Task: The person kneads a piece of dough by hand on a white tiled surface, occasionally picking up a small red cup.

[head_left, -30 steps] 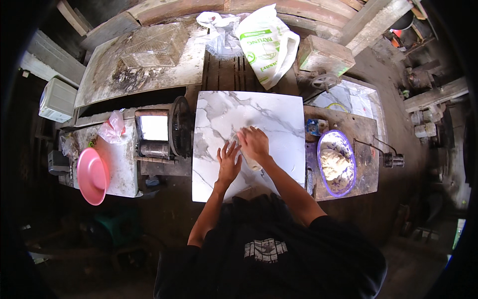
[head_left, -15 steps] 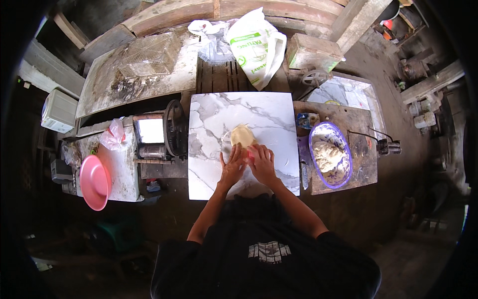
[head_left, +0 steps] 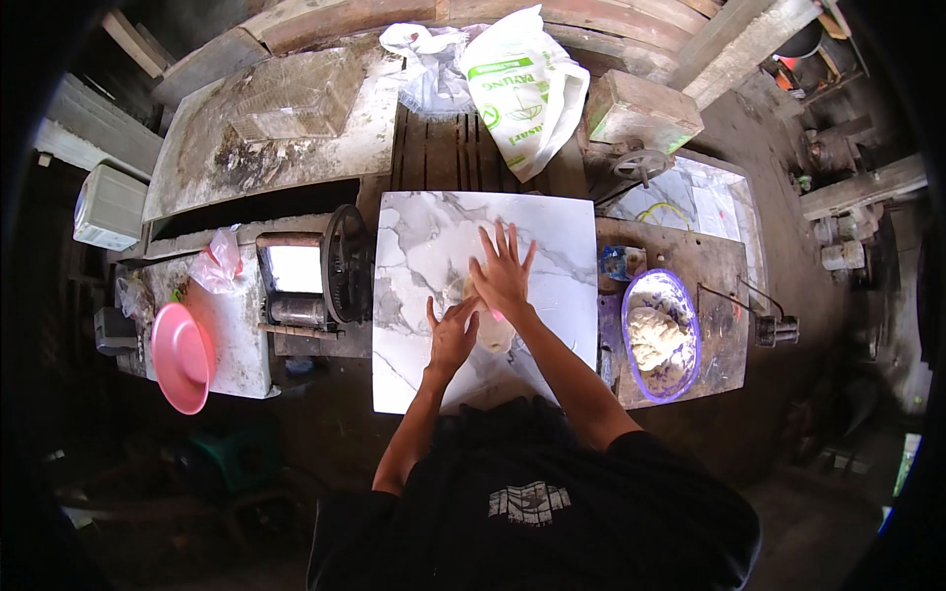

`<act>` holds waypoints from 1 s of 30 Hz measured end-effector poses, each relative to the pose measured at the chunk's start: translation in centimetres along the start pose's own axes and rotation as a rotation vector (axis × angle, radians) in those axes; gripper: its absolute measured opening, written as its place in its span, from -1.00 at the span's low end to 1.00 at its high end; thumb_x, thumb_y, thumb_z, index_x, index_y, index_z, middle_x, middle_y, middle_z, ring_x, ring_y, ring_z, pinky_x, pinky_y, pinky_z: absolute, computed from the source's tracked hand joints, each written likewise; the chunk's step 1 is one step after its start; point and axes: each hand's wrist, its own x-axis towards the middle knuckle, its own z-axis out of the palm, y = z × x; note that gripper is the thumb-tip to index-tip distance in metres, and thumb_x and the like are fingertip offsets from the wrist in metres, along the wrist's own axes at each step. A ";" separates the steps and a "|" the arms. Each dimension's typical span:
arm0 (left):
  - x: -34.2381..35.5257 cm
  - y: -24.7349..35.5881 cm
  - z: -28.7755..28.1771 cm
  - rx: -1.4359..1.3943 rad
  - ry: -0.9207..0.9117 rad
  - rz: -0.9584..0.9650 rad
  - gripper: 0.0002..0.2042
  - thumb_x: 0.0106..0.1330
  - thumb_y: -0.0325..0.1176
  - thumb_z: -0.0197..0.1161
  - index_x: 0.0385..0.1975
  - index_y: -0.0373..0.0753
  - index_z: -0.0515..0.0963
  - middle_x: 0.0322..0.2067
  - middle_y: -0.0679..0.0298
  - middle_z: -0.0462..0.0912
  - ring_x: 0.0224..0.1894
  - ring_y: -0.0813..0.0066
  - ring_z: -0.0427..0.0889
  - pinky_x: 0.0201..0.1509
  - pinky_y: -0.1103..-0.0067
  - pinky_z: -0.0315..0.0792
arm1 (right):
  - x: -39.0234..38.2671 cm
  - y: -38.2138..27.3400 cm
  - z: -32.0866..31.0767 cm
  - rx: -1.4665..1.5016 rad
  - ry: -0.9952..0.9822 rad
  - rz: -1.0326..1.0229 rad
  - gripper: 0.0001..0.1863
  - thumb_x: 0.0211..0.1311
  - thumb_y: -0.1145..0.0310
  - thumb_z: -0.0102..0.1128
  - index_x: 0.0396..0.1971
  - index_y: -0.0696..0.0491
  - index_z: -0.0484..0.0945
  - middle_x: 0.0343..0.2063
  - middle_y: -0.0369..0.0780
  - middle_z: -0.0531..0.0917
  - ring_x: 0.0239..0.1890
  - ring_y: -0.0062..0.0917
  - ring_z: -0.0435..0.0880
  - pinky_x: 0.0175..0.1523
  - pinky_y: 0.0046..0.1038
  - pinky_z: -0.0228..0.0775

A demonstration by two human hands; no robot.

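Observation:
On a white and grey marble-patterned board (head_left: 424, 231) lies a flattened piece of pale dough (head_left: 496, 339), partly covered by my hands. My right hand (head_left: 505, 276) reaches over its far end, fingers spread and palm down. Lower and to the left, my left hand (head_left: 454, 331) rests at the dough's left side, its fingers stretched out and apart. A small pink thing (head_left: 497, 315) shows between the hands; its kind is hidden. Right of the board stands a purple-rimmed basin (head_left: 697, 340) with a lump of dough (head_left: 654, 338) in it.
Left of the board is a hand-cranked roller machine (head_left: 345, 264); a pink basin (head_left: 184, 357) stands farther left. Behind the board are a white and green sack (head_left: 522, 94) and clear plastic bags (head_left: 434, 74). A wooden box (head_left: 641, 110) sits at the back right.
My right hand has moved forward and spread its fingers over the dough. The dough now shows nearer to me, below the hands. My left hand has shifted only slightly. The view has tilted a little.

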 end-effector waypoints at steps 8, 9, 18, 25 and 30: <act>-1.7 -0.2 1.6 0.279 0.021 0.205 -0.58 0.08 -0.30 0.10 -0.02 -0.24 0.29 0.07 0.26 0.25 0.17 0.49 0.14 0.19 0.04 -0.39 | 4.6 1.3 0.5 0.092 0.056 -0.098 -0.59 0.16 0.10 -0.23 -0.11 -0.02 0.42 0.04 -0.28 0.34 0.19 -0.41 0.09 0.20 0.03 -0.55; -1.9 -0.3 1.9 0.311 0.019 0.215 -0.54 0.09 -0.27 0.10 0.01 -0.25 0.25 0.10 0.26 0.20 0.19 0.50 0.10 0.18 0.03 -0.40 | 4.3 1.1 0.9 0.107 0.070 -0.137 -0.61 0.17 0.10 -0.24 -0.16 0.00 0.46 -0.03 -0.28 0.41 0.15 -0.41 0.17 0.21 -0.01 -0.52; 0.2 -1.3 1.7 0.421 0.035 0.263 -0.37 0.05 -0.17 0.11 0.10 -0.31 0.09 0.20 0.24 -0.02 0.25 0.46 -0.06 0.15 -0.04 -0.40 | -0.4 2.0 -0.3 0.274 0.117 -0.131 -0.66 0.17 0.19 -0.24 -0.29 0.01 0.52 -0.19 -0.28 0.53 0.09 -0.42 0.27 0.24 -0.14 -0.45; -0.1 -1.9 2.6 0.432 0.135 0.243 -0.42 0.06 -0.24 0.10 0.10 -0.28 0.13 0.20 0.19 -0.02 0.27 0.41 -0.10 0.17 0.00 -0.41 | -9.2 4.0 -1.3 0.150 -0.042 -0.160 -0.61 0.16 0.28 -0.20 0.02 -0.07 0.27 0.04 -0.29 0.31 0.19 -0.42 0.10 0.24 -0.11 -0.44; 0.5 -2.8 3.0 0.559 0.186 0.182 -0.42 0.08 -0.26 0.07 0.11 -0.28 0.11 0.20 0.18 -0.04 0.27 0.43 -0.11 0.17 0.01 -0.42 | -8.5 1.7 -2.0 0.240 -0.122 -0.111 -0.56 0.07 0.22 -0.02 -0.01 -0.03 0.26 0.03 -0.21 0.30 0.16 -0.32 0.13 0.22 -0.20 -0.22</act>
